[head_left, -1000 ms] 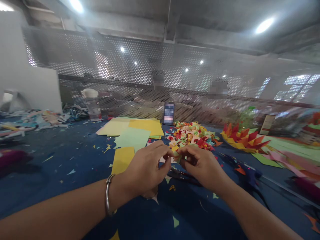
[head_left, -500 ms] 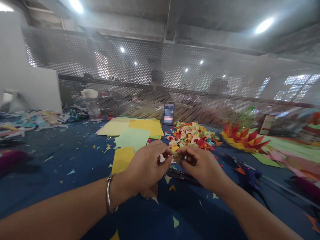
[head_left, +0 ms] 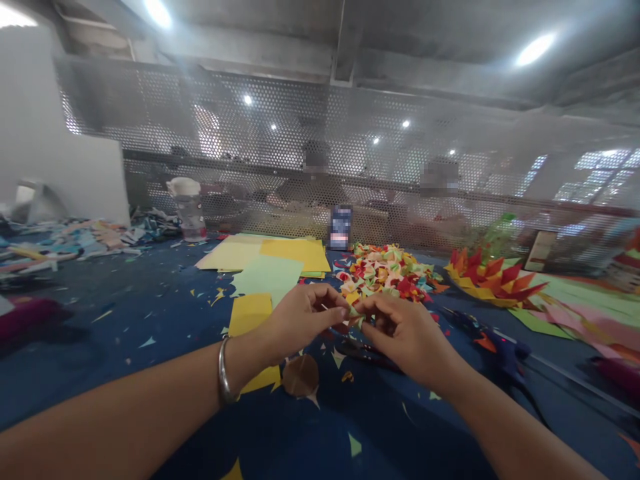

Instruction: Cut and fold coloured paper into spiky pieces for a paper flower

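Observation:
Between my fingertips is a small pale green folded paper piece [head_left: 355, 316]. My left hand [head_left: 305, 315], with a silver bangle on the wrist, pinches its left side; my right hand [head_left: 407, 331] grips its right side with thumb and forefinger. Just behind my hands lies a heap of small folded paper pieces [head_left: 387, 270] in red, yellow, pink and green. Below them on the dark blue cloth are dark-handled scissors [head_left: 367, 353], partly covered by my right hand, and a round brown disc [head_left: 301, 375].
Yellow paper sheets [head_left: 297, 253] and a pale green sheet [head_left: 270, 277] lie behind left. A phone [head_left: 341, 228] stands upright at the back. To the right are a blue glue gun [head_left: 507, 353] and a red-orange paper flower [head_left: 495, 283]. A cup [head_left: 189, 210] stands back left; scraps litter the cloth.
My left hand has turned and shifted slightly up, uncovering the brown disc and more yellow paper below. My right hand stays nearly in place, and both still hold the paper piece.

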### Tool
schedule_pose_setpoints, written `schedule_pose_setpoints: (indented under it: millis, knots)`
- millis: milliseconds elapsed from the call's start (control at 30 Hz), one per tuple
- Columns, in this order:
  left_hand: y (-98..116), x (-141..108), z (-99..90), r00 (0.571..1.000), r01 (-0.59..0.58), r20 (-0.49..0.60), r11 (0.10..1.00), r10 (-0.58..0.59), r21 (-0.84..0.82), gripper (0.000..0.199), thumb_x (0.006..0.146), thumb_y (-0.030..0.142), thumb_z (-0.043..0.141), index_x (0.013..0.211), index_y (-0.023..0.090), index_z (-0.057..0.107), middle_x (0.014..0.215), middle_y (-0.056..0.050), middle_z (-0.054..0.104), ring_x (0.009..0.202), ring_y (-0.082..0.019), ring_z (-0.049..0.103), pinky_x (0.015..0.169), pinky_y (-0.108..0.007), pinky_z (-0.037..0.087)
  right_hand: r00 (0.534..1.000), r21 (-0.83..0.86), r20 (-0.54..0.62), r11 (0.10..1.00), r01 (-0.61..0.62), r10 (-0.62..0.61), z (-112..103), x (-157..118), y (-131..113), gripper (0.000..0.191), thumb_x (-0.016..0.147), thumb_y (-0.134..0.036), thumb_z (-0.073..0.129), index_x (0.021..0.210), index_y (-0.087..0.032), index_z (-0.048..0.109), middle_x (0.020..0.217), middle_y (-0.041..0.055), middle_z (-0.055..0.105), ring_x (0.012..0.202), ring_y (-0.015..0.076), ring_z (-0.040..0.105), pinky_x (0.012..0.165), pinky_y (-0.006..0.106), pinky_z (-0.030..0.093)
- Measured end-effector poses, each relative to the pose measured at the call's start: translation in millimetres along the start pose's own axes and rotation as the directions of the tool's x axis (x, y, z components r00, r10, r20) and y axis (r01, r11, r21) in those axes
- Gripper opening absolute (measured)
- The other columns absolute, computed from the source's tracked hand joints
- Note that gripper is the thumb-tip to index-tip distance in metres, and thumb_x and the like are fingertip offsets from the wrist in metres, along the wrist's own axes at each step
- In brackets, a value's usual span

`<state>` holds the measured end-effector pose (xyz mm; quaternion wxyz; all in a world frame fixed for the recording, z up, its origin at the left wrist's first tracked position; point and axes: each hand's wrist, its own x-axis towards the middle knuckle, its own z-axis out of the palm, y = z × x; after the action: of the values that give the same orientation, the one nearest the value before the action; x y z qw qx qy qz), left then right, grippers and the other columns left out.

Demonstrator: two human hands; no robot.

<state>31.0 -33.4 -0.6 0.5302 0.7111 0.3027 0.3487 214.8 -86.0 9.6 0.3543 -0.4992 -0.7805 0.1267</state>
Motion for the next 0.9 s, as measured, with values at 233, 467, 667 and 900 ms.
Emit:
schedule_pose_setpoints:
  millis: [233, 467, 667, 900]
  knots:
    - [2, -1, -2.3, 0.994, 0.101, 0.064, 0.98, -0.091, -0.17, 0.018, 0.072, 0.03, 0.064, 0.081, 0.017, 0.055, 0.074, -0.003, 0.066, 0.073, -0.017, 0.066, 0.065, -0.029, 0.049, 0.998, 0.004, 0.058, 1.0, 0.011, -0.011, 0, 0, -2, 0.009, 0.078, -0.017, 0.053, 0.084, -0.02, 0.059, 0.071, -0.0009, 0.06, 0.053, 0.0097, 0.047, 0.05, 0.024, 0.037]
    - [4, -5, -2.7, 0.992, 0.059, 0.116, 0.991, -0.045, -0.118, 0.006, 0.076, 0.022, 0.057, 0.079, 0.019, 0.053, 0.073, -0.003, 0.067, 0.069, -0.014, 0.066, 0.061, -0.028, 0.052, 0.996, -0.003, 0.087, 1.0, 0.013, -0.012, 0, -2, -6, 0.011, 0.077, -0.014, 0.052, 0.083, -0.02, 0.059, 0.071, -0.0002, 0.06, 0.054, 0.0106, 0.048, 0.051, 0.024, 0.037]
    - [0, -6, -5.6, 0.99, -0.106, 0.105, 0.985, 0.092, 0.138, 0.004, 0.077, 0.022, 0.054, 0.08, 0.019, 0.055, 0.073, -0.003, 0.067, 0.062, -0.012, 0.061, 0.06, -0.027, 0.052, 0.996, -0.012, 0.083, 1.0, 0.027, -0.026, 0, -2, -5, 0.011, 0.077, -0.013, 0.052, 0.083, -0.019, 0.058, 0.072, -0.0008, 0.06, 0.054, 0.0097, 0.047, 0.05, 0.023, 0.037]
    - [14, -14, 0.2, 0.958, -0.22, -0.058, 0.848, 0.282, 0.482, 0.008, 0.077, 0.024, 0.055, 0.081, 0.018, 0.057, 0.077, -0.001, 0.061, 0.065, -0.011, 0.057, 0.056, -0.023, 0.047, 0.997, -0.017, 0.067, 0.999, 0.035, -0.034, 0, -1, -3, 0.013, 0.077, -0.012, 0.051, 0.084, -0.019, 0.059, 0.071, -0.0011, 0.06, 0.055, 0.0099, 0.048, 0.051, 0.022, 0.037]
